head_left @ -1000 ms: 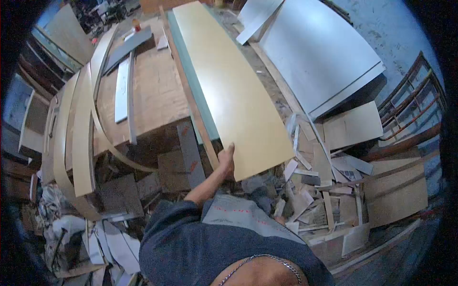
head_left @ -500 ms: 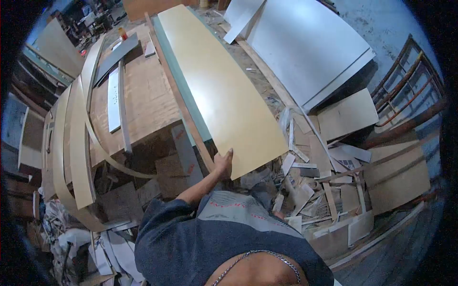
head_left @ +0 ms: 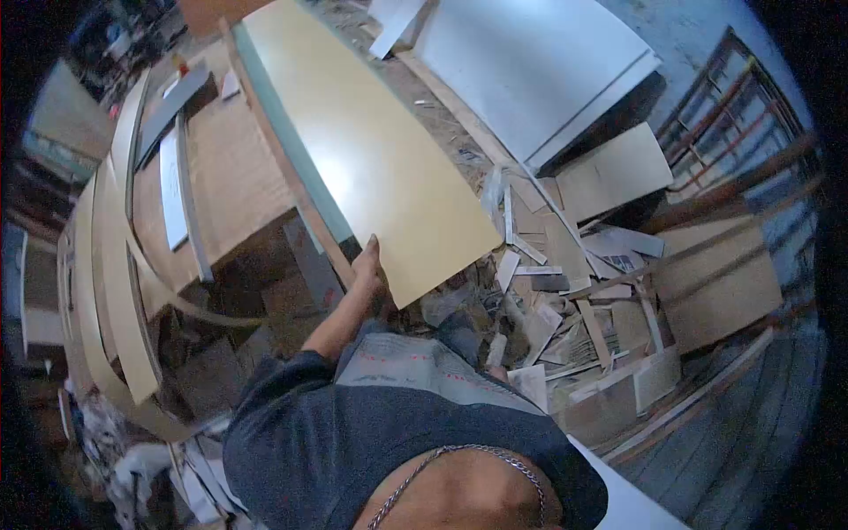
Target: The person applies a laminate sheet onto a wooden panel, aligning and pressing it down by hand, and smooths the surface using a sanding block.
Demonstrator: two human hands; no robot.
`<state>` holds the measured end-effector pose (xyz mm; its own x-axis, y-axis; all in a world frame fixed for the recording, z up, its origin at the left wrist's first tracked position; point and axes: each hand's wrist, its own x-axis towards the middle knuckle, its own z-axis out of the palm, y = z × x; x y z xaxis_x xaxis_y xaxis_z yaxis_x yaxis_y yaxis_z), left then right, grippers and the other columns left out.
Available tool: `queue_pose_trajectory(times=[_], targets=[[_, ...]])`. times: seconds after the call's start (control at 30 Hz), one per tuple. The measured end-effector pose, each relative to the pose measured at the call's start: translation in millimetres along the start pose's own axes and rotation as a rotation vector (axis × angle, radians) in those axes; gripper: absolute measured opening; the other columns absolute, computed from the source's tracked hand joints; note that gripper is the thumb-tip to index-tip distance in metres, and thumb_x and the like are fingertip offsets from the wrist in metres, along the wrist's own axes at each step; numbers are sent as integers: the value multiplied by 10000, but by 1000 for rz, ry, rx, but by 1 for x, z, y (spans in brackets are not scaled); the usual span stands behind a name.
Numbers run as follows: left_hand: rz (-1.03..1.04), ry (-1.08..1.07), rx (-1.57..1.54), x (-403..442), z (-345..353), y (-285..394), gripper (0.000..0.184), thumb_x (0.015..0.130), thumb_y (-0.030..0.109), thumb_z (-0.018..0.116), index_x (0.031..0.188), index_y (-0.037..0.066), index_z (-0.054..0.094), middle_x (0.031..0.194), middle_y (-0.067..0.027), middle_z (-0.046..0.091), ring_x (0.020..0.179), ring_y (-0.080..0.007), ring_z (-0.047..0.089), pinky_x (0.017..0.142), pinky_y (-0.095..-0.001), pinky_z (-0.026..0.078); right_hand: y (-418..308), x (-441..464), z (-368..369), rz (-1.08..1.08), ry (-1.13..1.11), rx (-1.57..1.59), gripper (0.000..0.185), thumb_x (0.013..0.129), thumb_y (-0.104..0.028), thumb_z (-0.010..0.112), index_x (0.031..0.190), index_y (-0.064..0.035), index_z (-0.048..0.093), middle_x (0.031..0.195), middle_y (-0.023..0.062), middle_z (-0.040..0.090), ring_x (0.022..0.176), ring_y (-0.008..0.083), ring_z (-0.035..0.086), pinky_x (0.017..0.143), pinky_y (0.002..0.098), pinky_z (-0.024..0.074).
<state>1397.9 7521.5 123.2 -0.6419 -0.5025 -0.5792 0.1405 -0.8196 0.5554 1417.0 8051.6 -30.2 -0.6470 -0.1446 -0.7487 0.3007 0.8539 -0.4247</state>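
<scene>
A long cream-yellow sheet (head_left: 424,221) lies lengthwise in front of me, with a bright glare on its upper face. My left hand (head_left: 369,269) is closed on the near left edge of this sheet, thumb on top and the other fingers hidden. Beneath the sheet, a green board (head_left: 296,146) shows along its left side, bordered by a brown wooden strip (head_left: 287,168). Just past my shirt hem, a small skin-coloured patch appears to be part of my right hand (head_left: 497,374). Its fingers cannot be made out, and a pale piece sits beside it.
Left stands a plywood-topped bench (head_left: 234,194) with curved cream strips (head_left: 132,291) and a white strip (head_left: 173,190). Large white panels (head_left: 530,71) lean at the back right. Offcuts (head_left: 539,331) litter the floor on the right, near a rusty metal frame (head_left: 724,115).
The view has shifted, so the sheet, bench and panels appear farther left and higher. My left hand stays on the sheet's edge. A white surface now shows at the lower right beside my body.
</scene>
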Motion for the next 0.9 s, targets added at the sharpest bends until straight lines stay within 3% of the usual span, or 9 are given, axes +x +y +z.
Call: queue_pose_trajectory(times=[0.1, 0.17, 0.3, 0.5, 0.53, 0.6, 0.67, 0.73, 0.9], targets=[[-2, 139, 158, -3, 9, 9, 693, 941, 498, 687, 1352, -43, 549, 1296, -177, 633, 1143, -336, 628, 912, -508, 536, -7, -1, 1, -4, 32, 8, 440, 908, -378, 630, 1140, -9, 695, 997, 199, 709, 972, 326, 677, 819, 424, 517], [236, 42, 180, 7, 10, 3, 641, 971, 461, 659, 1377, -20, 538, 1299, -172, 639, 1144, -340, 640, 906, -484, 550, -9, 3, 3, -11, 46, 11, 443, 906, -385, 628, 1137, -13, 698, 1002, 202, 707, 982, 327, 675, 823, 423, 515], [100, 115, 169, -17, 24, 9, 588, 1018, 374, 603, 1433, -15, 456, 1321, -179, 611, 1166, -366, 619, 934, -529, 545, 12, -9, 9, -21, 32, -33, 448, 901, -398, 626, 1130, -21, 704, 1012, 209, 705, 1000, 331, 671, 829, 421, 512], [22, 189, 286, -1, 0, 10, 517, 991, 320, 663, 1273, -96, 545, 1224, -193, 637, 1083, -357, 643, 863, -539, 548, -8, -42, 2, -83, 6, -247, 456, 895, -419, 621, 1121, -33, 713, 1027, 219, 701, 1029, 336, 665, 840, 419, 508], [104, 192, 73, 1, 10, -1, 489, 1000, 289, 654, 1266, -107, 547, 1169, -177, 662, 1000, -342, 661, 836, -515, 560, -20, -52, -3, -105, 22, -299, 458, 894, -422, 621, 1120, -35, 714, 1029, 221, 700, 1034, 337, 664, 841, 418, 507], [193, 249, 360, -8, 19, 3, 476, 1006, 281, 645, 1275, -100, 547, 1146, -176, 670, 965, -340, 666, 814, -513, 564, -44, -60, -6, -111, 66, -350, 461, 892, -429, 619, 1117, -39, 717, 1034, 225, 699, 1043, 339, 662, 845, 417, 506], [292, 298, 621, -9, 26, 13, 464, 1012, 273, 636, 1284, -92, 546, 1124, -174, 678, 929, -337, 671, 792, -512, 568, -33, -50, 2, -33, 50, -211, 471, 878, -415, 636, 1137, -28, 702, 1055, 238, 693, 1065, 345, 656, 873, 427, 499], [210, 138, 278, -18, 24, 7, 446, 1027, 264, 612, 1322, -62, 537, 1182, -165, 662, 997, -322, 659, 848, -472, 559, -22, -37, 6, 36, 42, -62, 485, 864, -401, 652, 1158, -17, 688, 1076, 252, 688, 1087, 351, 651, 902, 437, 492], [67, 199, 496, -46, 19, 7, 477, 1014, 255, 615, 1382, -26, 499, 1289, -186, 596, 1137, -332, 598, 936, -450, 503, 1, -31, 13, 272, 28, 280, 537, 829, -366, 693, 1209, 11, 651, 1128, 285, 675, 1141, 366, 637, 973, 461, 475]])
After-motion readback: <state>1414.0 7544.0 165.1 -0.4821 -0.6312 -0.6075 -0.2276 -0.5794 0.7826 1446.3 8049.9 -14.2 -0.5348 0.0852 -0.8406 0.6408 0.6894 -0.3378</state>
